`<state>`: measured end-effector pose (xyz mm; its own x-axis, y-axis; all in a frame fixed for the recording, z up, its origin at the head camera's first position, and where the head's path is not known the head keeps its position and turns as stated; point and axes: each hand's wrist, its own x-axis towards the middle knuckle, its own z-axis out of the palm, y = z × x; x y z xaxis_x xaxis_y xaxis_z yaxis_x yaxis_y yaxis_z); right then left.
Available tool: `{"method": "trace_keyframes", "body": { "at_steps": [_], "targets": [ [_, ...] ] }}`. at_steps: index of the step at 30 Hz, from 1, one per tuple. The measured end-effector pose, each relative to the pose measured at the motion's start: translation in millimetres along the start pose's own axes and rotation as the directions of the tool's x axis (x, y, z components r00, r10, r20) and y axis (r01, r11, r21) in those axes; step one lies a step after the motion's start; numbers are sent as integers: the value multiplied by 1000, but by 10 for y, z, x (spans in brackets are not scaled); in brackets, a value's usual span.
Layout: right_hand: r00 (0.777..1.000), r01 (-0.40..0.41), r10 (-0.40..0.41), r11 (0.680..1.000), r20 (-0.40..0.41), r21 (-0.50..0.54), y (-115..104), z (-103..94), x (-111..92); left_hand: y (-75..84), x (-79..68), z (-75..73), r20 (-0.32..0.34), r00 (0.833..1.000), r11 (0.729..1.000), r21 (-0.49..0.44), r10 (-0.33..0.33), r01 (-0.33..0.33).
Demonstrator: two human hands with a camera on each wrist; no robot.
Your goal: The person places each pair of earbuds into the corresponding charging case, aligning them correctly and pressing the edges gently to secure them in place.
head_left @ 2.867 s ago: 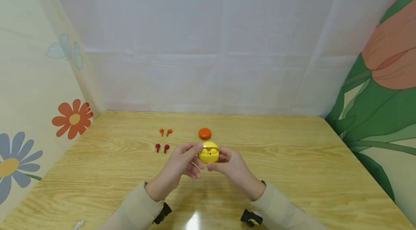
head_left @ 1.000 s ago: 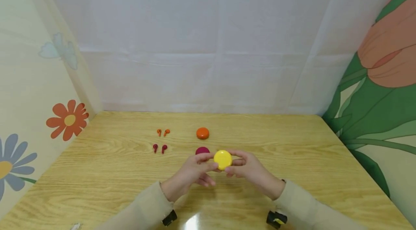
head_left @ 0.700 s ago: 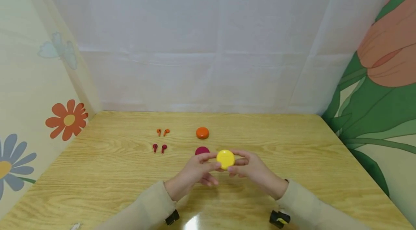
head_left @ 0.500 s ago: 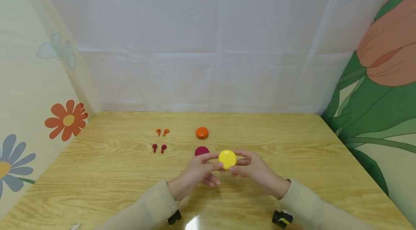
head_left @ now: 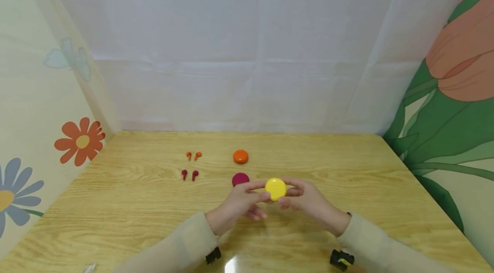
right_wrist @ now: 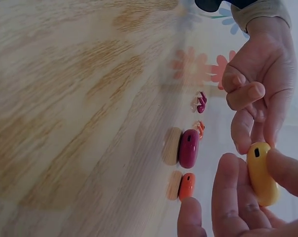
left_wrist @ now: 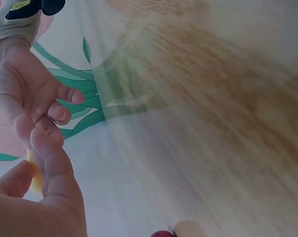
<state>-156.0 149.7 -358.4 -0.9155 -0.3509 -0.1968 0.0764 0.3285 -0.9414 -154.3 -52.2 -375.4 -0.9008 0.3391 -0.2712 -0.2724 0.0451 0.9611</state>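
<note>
A: How does the left hand (head_left: 243,201) manage its share of the hold?
B: Its thumb and forefinger pinch the left edge of the yellow earbud case (head_left: 275,189); the other fingers bend loosely below. A light, steadying touch probably serves best there.
A: And the right hand (head_left: 311,203)?
B: It grips the opposite edge, thumb on one face, fingers behind. Keeping the fingertips near the rim should stop so slick a shell from slipping. The case is up off the table (head_left: 135,206), apparently closed.
A: What are the materials and shapes, left to right?
B: First, stemmed magenta earbuds (head_left: 195,173), with orange earbuds (head_left: 198,154) behind them. Next, the smooth, disc-like magenta case (head_left: 240,179) and, beyond it, the glossy orange case (head_left: 241,157). Then the yellow one: round-faced, pill-shaped edge-on, with a small dark slot. Wavy wood grain runs beneath everything.
</note>
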Motion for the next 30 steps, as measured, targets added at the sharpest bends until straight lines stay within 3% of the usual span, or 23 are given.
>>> {"method": "trace_keyframes", "body": {
  "at_steps": [7, 21, 30],
  "targets": [
    [999, -37, 36, 999, -30, -21, 18, -50, -3, -17, 82, 39, 17, 1000, 1000, -2, -10, 10],
    [1000, -11, 10, 999, -29, -43, 150, -159, 7, -10, 195, 159, 27, 999, 999, 25, -45, 44],
    [999, -34, 33, 999, -35, -7, 194, -182, 0, -44, 253, 234, 7, 996, 995, 50, -86, 86]
  ]
}}
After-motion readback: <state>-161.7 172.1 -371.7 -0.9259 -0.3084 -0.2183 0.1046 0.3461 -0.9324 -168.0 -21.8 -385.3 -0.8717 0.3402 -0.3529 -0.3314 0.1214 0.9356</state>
